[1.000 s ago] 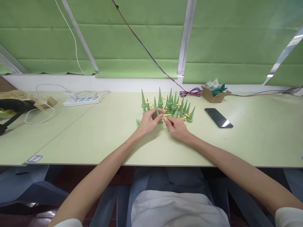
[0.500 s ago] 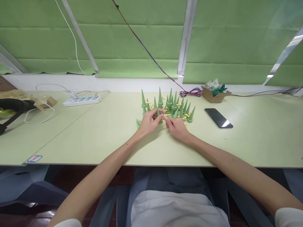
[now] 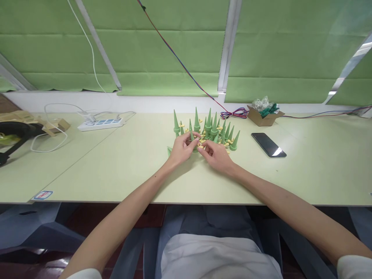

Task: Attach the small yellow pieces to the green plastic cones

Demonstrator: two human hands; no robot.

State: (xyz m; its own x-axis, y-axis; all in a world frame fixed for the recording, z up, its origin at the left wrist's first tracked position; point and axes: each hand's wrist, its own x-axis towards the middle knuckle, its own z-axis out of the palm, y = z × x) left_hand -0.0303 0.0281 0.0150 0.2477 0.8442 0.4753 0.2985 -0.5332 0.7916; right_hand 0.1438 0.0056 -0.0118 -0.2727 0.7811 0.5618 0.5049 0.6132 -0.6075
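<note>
My left hand (image 3: 181, 149) is closed around a green cone-shaped piece (image 3: 192, 135), which points upward between thumb and fingers. Close beside it, my right hand (image 3: 216, 155) pinches a small yellow piece (image 3: 200, 146) against the cone's side; its exact shape is too small to make out. Behind both hands stands a cluster of similar green cones (image 3: 209, 122), several with small yellow pieces (image 3: 219, 128) on or among them. Another green piece (image 3: 169, 150) lies to the left of my left wrist, partly covered.
On the right lie a black phone (image 3: 269, 145) and a small cardboard box (image 3: 264, 119) with plastic wrap and green material. A coiled red-blue cable (image 3: 234, 113) sits by the wall. To the left are a power strip (image 3: 101, 123) and a black object (image 3: 17, 135). The table (image 3: 116, 170) ends near my lap.
My left hand and its cone have shifted slightly left. My right hand's fingers have spread a little from their tighter curl, and the yellow piece at the tips now shows.
</note>
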